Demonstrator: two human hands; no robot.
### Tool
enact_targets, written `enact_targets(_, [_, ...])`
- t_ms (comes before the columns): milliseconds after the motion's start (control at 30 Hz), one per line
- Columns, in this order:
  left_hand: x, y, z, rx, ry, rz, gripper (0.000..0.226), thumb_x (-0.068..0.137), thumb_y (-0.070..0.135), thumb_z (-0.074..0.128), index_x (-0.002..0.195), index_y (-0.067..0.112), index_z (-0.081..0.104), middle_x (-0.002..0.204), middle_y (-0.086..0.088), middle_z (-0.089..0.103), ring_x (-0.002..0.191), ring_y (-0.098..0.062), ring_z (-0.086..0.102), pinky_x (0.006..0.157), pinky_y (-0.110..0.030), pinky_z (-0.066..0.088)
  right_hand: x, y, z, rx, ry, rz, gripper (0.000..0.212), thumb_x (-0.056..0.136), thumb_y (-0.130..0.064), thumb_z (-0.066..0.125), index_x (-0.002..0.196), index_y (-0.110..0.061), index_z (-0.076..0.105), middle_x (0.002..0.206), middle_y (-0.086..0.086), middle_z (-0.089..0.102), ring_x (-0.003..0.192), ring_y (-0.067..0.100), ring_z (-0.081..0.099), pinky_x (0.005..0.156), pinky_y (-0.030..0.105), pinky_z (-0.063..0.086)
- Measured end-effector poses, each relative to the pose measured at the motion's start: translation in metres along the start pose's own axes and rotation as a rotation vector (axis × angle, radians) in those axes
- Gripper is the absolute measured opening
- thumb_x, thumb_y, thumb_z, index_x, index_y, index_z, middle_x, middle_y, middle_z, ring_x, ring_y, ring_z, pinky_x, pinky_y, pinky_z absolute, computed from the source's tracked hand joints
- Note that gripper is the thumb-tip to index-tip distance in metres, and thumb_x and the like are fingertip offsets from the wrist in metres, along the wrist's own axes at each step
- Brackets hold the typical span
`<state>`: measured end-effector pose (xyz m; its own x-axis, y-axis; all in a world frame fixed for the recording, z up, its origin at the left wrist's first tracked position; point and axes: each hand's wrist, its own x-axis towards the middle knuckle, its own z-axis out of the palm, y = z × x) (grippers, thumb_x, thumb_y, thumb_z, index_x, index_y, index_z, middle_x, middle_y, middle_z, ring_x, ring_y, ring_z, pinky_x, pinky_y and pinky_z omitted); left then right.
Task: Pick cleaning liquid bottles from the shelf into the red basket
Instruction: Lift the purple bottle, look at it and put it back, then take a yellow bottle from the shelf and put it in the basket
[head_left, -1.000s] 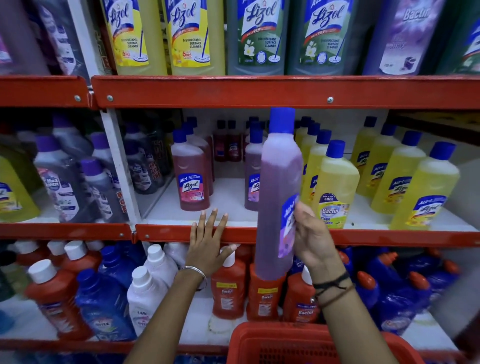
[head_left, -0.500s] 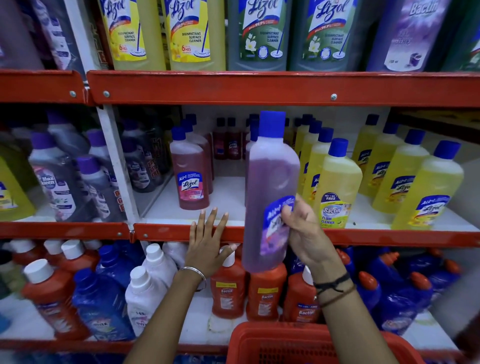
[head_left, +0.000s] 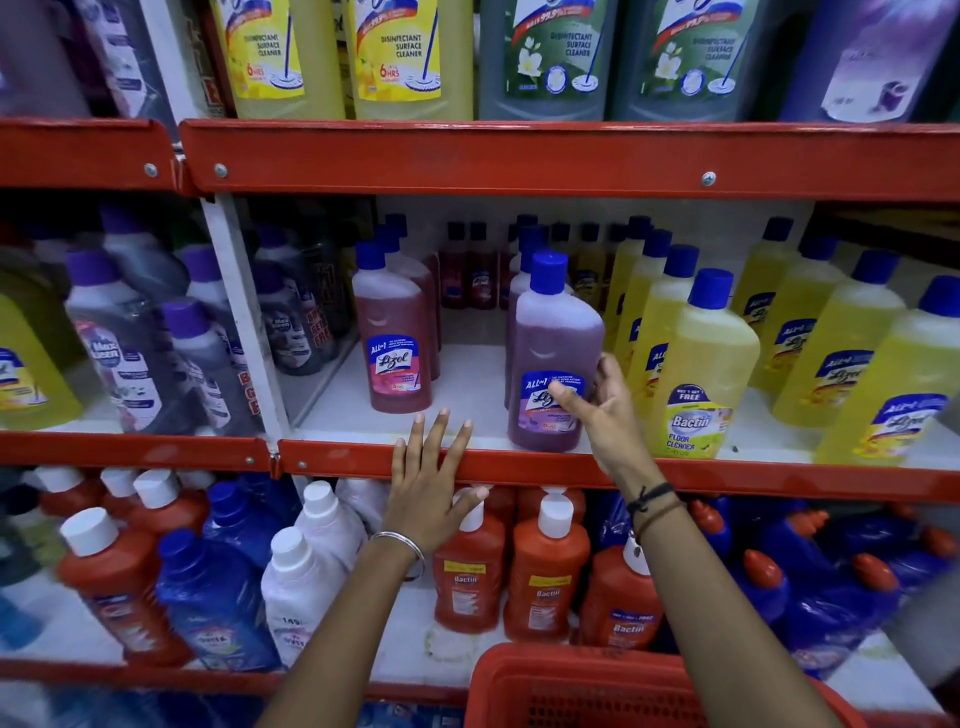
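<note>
Purple bottle gripped at the shelf front

The translucent purple plastic bottle with blue cap (head_left: 553, 353), standing above the red mesh basket (head_left: 587, 686), is clasped by the right hand (head_left: 605, 410); the left hand (head_left: 431, 493) is spread flat on the red metal shelf edge (head_left: 727, 475).

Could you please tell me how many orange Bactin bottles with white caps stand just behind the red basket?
3, side by side on the lower shelf: left orange Bactin bottle, middle one, right one, partly behind the right forearm. More may be hidden behind them.

left wrist: thin silver bangle (head_left: 401, 540) | right wrist: dark cord bands (head_left: 653, 501), several strands | arms: bare, no sleeves
</note>
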<state>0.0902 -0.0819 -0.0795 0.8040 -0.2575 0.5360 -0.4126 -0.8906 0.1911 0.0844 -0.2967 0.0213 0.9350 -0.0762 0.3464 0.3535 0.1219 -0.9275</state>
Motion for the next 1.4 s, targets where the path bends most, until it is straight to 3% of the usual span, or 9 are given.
enact_targets(400, [0.000,0.002,0.000,0.009,0.009,-0.002,0.073,0.082,0.062,0.034,0.143,0.033,0.007,0.153,-0.004,0.002,0.138,-0.023,-0.014,0.105,-0.049,-0.008,0.000,0.016,0.003,-0.063,-0.005,0.041,0.053,0.083,-0.015,0.067,0.130,-0.015,0.042,0.115,0.005,0.064,0.096,0.012,0.069,0.077,0.030,0.058])
enact_targets(600, [0.000,0.009,-0.002,0.102,-0.005,-0.017,0.080,0.078,0.062,0.037,0.144,0.021,0.017,0.151,-0.018,0.020,0.137,-0.034,0.001,0.101,-0.056,0.000,-0.011,0.010,-0.002,-0.232,0.000,-0.028,0.044,0.084,-0.016,0.068,0.124,-0.013,0.051,0.121,0.010,0.064,0.100,0.005,0.066,0.084,0.025,0.056])
enact_targets(667, [0.001,0.012,-0.002,0.140,0.000,-0.028,0.081,0.078,0.062,0.037,0.144,0.019,0.019,0.150,-0.020,0.023,0.136,-0.037,0.005,0.101,-0.058,0.005,-0.026,0.006,-0.011,-0.340,0.077,-0.116,0.048,0.084,-0.018,0.069,0.128,-0.012,0.050,0.123,0.002,0.062,0.111,0.007,0.059,0.094,0.022,0.049])
enact_targets(767, [0.001,0.021,-0.002,0.143,0.005,-0.018,0.081,0.078,0.061,0.036,0.144,0.019,0.016,0.151,-0.018,0.021,0.137,-0.038,0.008,0.103,-0.059,0.009,-0.058,0.002,-0.034,-0.428,0.363,-0.375,0.029,0.085,-0.018,0.067,0.112,-0.014,0.059,0.104,0.000,0.067,0.102,0.010,0.062,0.092,0.020,0.045])
enact_targets(867, [0.001,0.035,0.001,0.153,-0.009,0.017,0.082,0.079,0.062,0.036,0.145,0.019,0.015,0.152,-0.018,0.018,0.138,-0.038,0.009,0.103,-0.056,0.008,-0.073,0.001,-0.071,-0.448,0.638,-0.536,0.015,0.086,-0.016,0.065,0.099,-0.011,0.060,0.093,0.008,0.065,0.093,0.026,0.062,0.090,0.035,0.048])
enact_targets(933, [0.003,0.042,0.004,0.149,-0.013,0.012,0.083,0.080,0.064,0.035,0.145,0.018,0.014,0.152,-0.020,0.016,0.138,-0.038,0.007,0.104,-0.055,0.008,-0.067,0.003,-0.095,-0.470,0.689,-0.490,0.027,0.084,-0.020,0.067,0.106,-0.010,0.056,0.103,0.011,0.061,0.100,0.027,0.058,0.093,0.043,0.046])
enact_targets(1100, [0.005,0.050,0.008,0.150,-0.026,-0.049,0.082,0.083,0.071,0.016,0.145,0.017,0.015,0.151,-0.023,0.017,0.137,-0.040,0.007,0.106,-0.054,0.011,-0.037,-0.002,-0.138,-0.423,0.309,-0.185,0.079,0.074,-0.037,0.072,0.138,-0.017,0.031,0.136,0.002,0.045,0.124,0.011,0.046,0.105,0.022,0.036])
enact_targets(1233, [0.005,0.047,0.007,0.133,-0.015,-0.047,0.079,0.081,0.063,0.033,0.145,0.019,0.016,0.152,-0.019,0.016,0.138,-0.037,0.006,0.106,-0.057,0.014,-0.015,-0.007,-0.153,-0.333,0.048,-0.039,0.061,0.081,-0.014,0.072,0.133,-0.014,0.040,0.123,0.006,0.061,0.105,0.012,0.064,0.086,0.027,0.055])
enact_targets(1400, [0.005,0.046,0.006,0.118,-0.019,-0.047,0.078,0.080,0.062,0.035,0.145,0.024,0.011,0.153,-0.015,0.013,0.139,-0.033,0.003,0.106,-0.051,0.006,-0.005,-0.016,-0.155,-0.239,0.069,-0.026,0.043,0.070,-0.001,0.076,0.104,-0.018,0.058,0.099,0.002,0.070,0.083,0.010,0.070,0.067,0.024,0.056])
